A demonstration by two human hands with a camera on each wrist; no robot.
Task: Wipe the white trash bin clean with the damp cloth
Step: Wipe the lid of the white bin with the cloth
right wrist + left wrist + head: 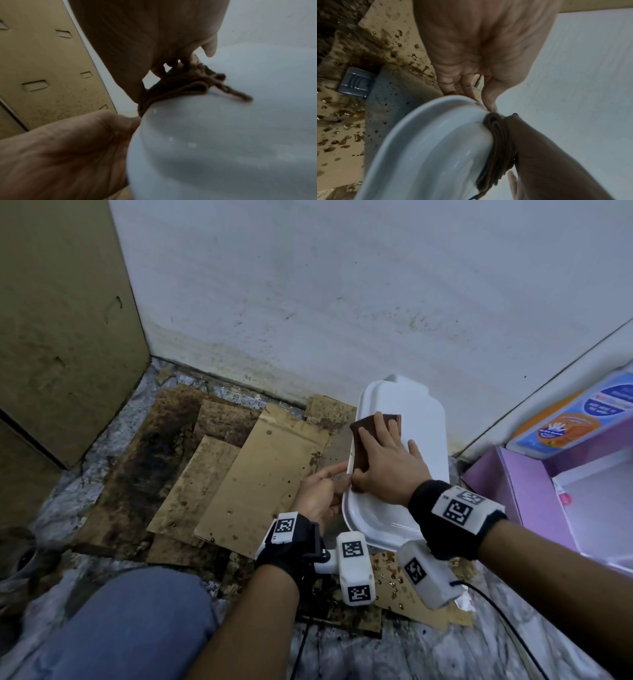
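The white trash bin point(411, 440) stands in the corner by the wall, its smooth lid point(428, 148) facing up. A folded brown cloth point(363, 429) lies on the lid's left side and drapes over the rim point(180, 86). My right hand point(383, 457) lies flat on the cloth with straight, spread fingers, pressing it onto the lid. My left hand point(325, 487) grips the lid's left rim, fingers tucked under the edge, the thumb point(491, 106) at the rim and the index finger stretched along it. The bin's speckled body point(393, 101) and grey pedal point(356, 82) show below the lid.
Wet, stained cardboard sheets point(260, 467) cover the floor left of the bin. A tall brown box point(61, 337) stands at the left and a spattered white wall point(342, 302) behind. A purple box point(534, 491) sits close at the right. My knee point(130, 621) is at lower left.
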